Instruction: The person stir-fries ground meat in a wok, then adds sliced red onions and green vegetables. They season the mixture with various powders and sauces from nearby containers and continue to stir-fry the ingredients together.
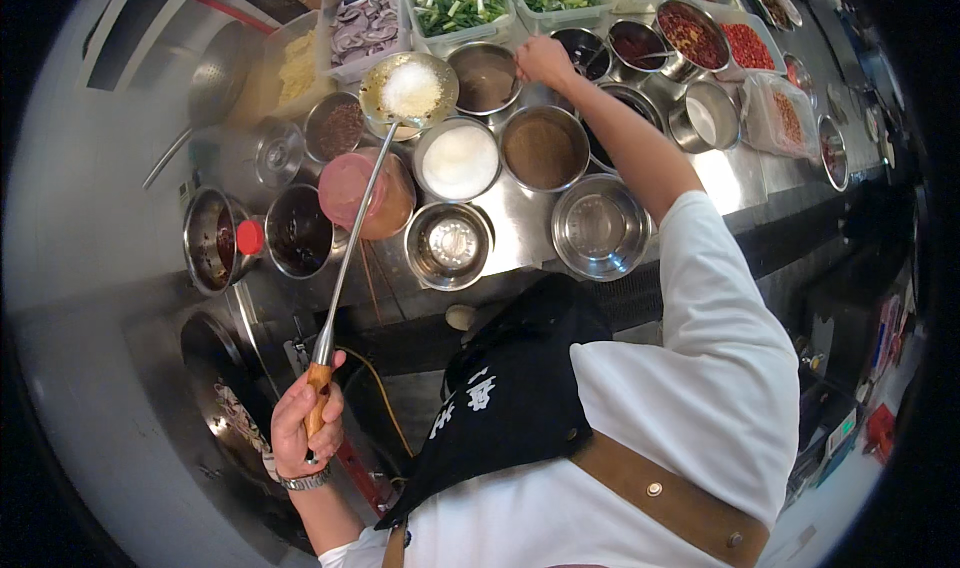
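My left hand [307,418] grips the wooden handle of a long steel ladle [351,245]. Its bowl hangs over the seasoning pots and carries a heap of white and pale yellow granules [411,91]. My right hand [544,61] reaches to the right rim of a steel pot of grey-brown contents [484,80]. Its fingers are curled; whether they hold anything is hidden. Just below the ladle bowl stands a pot of white granules [459,161], with a pot of brown powder [546,148] on its right.
Tubs of sliced onion [365,27] and cut scallion [457,1] line the back. Two shiny steel bowls [450,245] [600,226] sit along the counter's front edge. A pink-lidded tub [351,185] lies beneath the ladle shaft. At lower left, a wok [232,418] contains food.
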A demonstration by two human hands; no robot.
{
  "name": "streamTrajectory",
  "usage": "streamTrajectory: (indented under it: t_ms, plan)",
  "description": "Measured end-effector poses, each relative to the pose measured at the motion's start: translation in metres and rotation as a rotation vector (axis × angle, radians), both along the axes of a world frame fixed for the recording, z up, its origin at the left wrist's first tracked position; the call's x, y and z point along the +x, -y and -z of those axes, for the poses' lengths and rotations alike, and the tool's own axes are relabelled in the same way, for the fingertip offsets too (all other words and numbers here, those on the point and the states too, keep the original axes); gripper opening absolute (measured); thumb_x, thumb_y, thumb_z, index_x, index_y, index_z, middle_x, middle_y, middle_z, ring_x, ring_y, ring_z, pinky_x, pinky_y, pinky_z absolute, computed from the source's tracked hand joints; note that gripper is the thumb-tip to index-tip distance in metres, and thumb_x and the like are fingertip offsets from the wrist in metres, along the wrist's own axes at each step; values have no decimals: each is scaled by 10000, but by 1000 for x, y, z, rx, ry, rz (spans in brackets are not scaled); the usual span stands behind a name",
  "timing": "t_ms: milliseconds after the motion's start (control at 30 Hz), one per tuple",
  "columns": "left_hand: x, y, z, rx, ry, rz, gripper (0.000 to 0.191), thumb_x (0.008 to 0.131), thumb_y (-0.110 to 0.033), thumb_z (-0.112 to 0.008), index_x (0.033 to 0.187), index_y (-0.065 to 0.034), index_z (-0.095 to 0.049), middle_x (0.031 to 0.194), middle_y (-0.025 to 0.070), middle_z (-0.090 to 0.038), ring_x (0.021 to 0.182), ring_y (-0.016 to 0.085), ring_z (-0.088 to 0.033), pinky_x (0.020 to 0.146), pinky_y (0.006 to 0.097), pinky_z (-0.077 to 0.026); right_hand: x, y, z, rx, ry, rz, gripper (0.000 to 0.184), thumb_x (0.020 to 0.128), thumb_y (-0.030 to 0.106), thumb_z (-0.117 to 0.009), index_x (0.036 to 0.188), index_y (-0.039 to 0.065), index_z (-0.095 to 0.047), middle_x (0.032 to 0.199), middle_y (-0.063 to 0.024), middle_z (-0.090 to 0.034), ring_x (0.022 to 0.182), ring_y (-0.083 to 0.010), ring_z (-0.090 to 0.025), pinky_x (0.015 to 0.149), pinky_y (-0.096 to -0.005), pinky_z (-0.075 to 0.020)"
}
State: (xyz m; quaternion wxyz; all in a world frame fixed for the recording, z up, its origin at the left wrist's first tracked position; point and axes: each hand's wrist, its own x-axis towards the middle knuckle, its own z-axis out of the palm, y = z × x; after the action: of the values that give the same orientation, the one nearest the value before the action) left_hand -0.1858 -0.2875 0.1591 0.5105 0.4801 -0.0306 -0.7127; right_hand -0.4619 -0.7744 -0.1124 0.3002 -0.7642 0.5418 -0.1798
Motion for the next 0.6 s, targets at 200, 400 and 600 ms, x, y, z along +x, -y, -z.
streamTrajectory:
  t_ms: [200, 400, 600]
  plan:
    - [-6, 7, 1, 1, 41, -25, 508, 1005, -211, -434, 1419, 55, -312, 753, 83, -497, 370, 68, -381, 324, 204, -350, 21, -47, 23, 436, 534, 246, 321, 921, 164, -445, 1033, -56, -651, 837, -136, -723, 569, -139, -643, 551, -255, -494]
    - [-6, 19, -3, 33, 70, -32, 493, 1013, -217, -418, 1422, 41, -321, 752, 73, -490, 371, 61, -367, 324, 196, -344, 29, -61, 10, 572, 716, 315, 326, 912, 126, -454, 1117, -66, -619, 900, -134, -722, 600, -108, -626, 491, -214, -431]
    - [-4, 31, -2, 54, 148, -13, 481, 1016, -238, -418, 1410, 30, -351, 750, 54, -480, 377, 51, -356, 323, 189, -331, 8, -56, 7, 671, 920, 396, 297, 920, 119, -495, 1125, -59, -616, 936, -124, -717, 588, -79, -539, 470, -199, -376]
